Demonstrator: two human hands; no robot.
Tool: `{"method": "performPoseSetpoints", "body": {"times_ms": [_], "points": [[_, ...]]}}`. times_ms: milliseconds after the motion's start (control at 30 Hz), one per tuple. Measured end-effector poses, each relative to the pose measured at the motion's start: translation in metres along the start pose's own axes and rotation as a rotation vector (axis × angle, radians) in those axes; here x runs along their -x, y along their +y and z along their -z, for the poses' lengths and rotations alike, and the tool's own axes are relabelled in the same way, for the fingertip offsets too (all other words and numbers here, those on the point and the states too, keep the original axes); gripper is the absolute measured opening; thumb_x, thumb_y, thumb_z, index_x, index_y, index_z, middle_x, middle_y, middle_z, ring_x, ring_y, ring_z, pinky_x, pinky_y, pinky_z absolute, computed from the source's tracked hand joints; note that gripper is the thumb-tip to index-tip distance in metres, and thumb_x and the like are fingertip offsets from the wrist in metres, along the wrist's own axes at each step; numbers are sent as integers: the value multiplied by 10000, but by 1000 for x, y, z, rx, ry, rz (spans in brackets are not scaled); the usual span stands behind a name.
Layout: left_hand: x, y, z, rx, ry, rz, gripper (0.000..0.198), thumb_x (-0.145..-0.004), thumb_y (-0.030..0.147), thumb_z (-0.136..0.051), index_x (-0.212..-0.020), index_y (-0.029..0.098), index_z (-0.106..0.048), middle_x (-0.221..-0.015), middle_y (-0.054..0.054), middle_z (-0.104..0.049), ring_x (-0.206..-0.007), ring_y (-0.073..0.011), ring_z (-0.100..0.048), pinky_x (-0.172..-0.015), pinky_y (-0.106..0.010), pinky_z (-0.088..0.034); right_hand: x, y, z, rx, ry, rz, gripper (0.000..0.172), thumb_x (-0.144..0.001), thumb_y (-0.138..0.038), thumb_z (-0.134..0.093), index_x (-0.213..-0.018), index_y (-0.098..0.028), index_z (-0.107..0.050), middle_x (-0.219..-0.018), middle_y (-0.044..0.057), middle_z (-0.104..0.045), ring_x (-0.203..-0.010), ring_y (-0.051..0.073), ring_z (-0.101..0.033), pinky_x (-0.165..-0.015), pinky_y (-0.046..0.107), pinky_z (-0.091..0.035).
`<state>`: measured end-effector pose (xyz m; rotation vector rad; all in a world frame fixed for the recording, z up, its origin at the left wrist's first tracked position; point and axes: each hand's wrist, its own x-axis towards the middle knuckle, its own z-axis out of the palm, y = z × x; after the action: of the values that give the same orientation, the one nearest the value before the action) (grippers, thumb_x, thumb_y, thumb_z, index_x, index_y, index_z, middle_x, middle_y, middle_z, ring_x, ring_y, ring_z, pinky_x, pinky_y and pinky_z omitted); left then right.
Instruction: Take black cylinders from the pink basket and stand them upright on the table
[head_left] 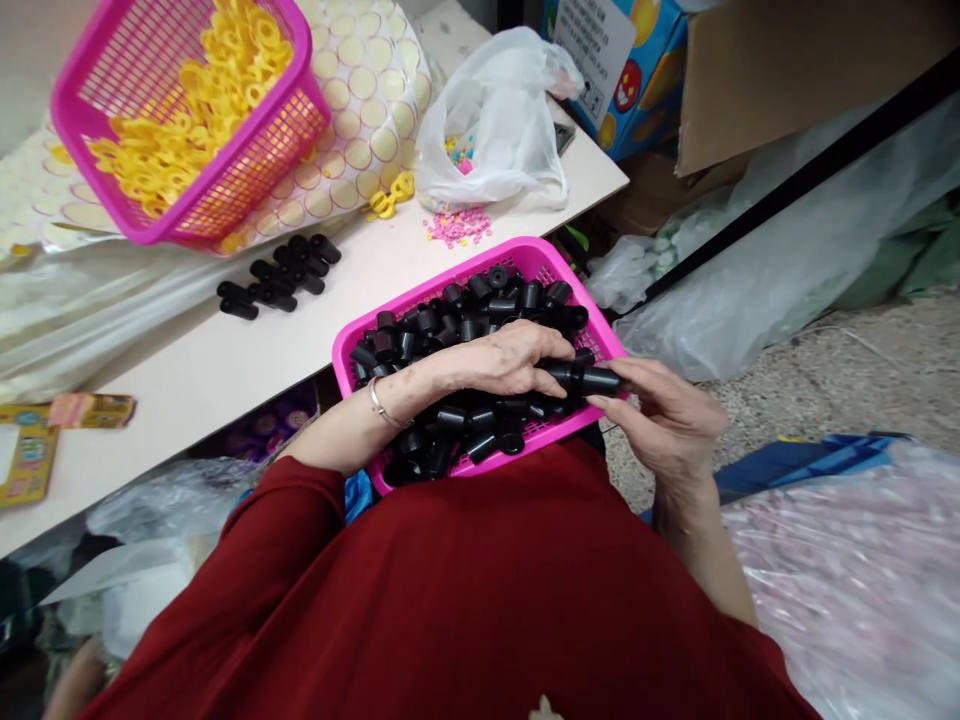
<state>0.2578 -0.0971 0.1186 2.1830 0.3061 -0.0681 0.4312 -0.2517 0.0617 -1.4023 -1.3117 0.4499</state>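
Black plastic tube (600,380), short, glossy, held horiz. over pink basket (534,250). L hand (510,362) palm-down, fingers curled on it; R hand (664,420) at 3 o'clock pinched its end.

We work in a small piecework workshop: a pink basket (431,290) heaped with black caps (480,310), a second basket (247,170) of yellow rings (187,110), cardboard cartons (787,70), plastic sacks (787,270).

Glossy, probably plastic black tubes (480,330); pink plastic basket (540,258)
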Motion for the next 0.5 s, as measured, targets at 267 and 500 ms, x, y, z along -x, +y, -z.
{"method": "performPoseSetpoints", "body": {"times_ms": [267,500], "points": [[-1,0,3,7,-20,-6,243,-795,258,-780,-1003,144,-727,-962,-68,-704,-893,-204,-635,-830,-313,-503,-10,-6,-17,-86,-196,-111,386,-696,-403,-894,-1030,-280,-745,-818,-3,-731,-561,132,-622,-545,284,-569],[36,7,45,36,59,-3,244,-807,212,-751,-1046,163,-734,-1086,-85,-701,-1010,-206,-637,-947,-337,-506,-47,8,-39,-129,-216,-200,627,-608,-473,-919,-1135,-250,-665,-948,-1,-686,-481,71,-471,-431,248,-424]]}}
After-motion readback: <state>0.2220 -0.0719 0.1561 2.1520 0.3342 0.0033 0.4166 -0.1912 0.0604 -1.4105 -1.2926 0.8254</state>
